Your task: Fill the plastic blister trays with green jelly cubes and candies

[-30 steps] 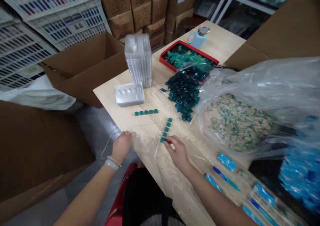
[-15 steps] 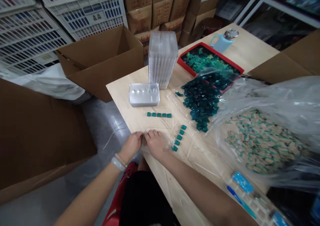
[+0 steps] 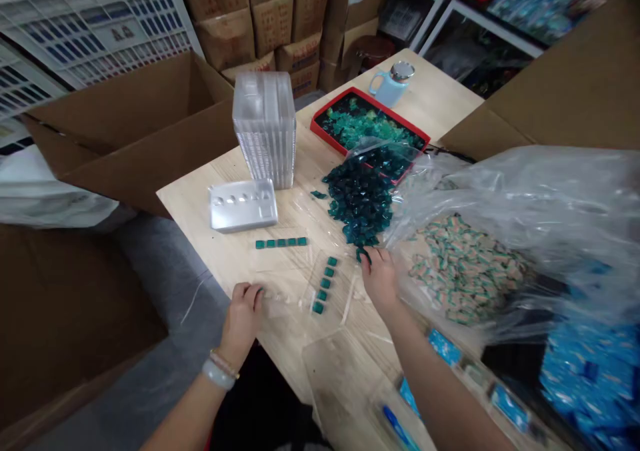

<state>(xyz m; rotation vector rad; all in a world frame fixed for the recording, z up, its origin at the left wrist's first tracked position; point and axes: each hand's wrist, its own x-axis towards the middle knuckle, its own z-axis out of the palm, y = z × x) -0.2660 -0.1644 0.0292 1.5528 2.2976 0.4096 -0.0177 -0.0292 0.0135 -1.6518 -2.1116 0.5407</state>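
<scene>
My left hand (image 3: pixel 245 314) has its fingers closed at the left end of a clear plastic tray (image 3: pixel 284 306) with small moulded hollows. A speck of green shows at its fingertips. My right hand (image 3: pixel 381 279) pinches a dark green glossy piece (image 3: pixel 363 256) at the near edge of a pile of similar pieces (image 3: pixel 359 201). Between the hands, small green squares sit in a slanting row (image 3: pixel 322 295) on clear plastic. Farther back another row of green squares (image 3: pixel 281 242) lies across the table.
A stack of clear trays (image 3: pixel 265 131) stands behind a flatter tray stack (image 3: pixel 243 206). At the back are a red box (image 3: pixel 320 126) and a blue mug (image 3: pixel 391 88). A plastic bag (image 3: pixel 520 191) with patterned pieces lies right; cardboard boxes (image 3: pixel 135 138) stand left.
My right hand has moved away from my left hand, rightward to the dark green pile, and now pinches a piece. My left hand stays near the table edge. The camera view has shifted right.
</scene>
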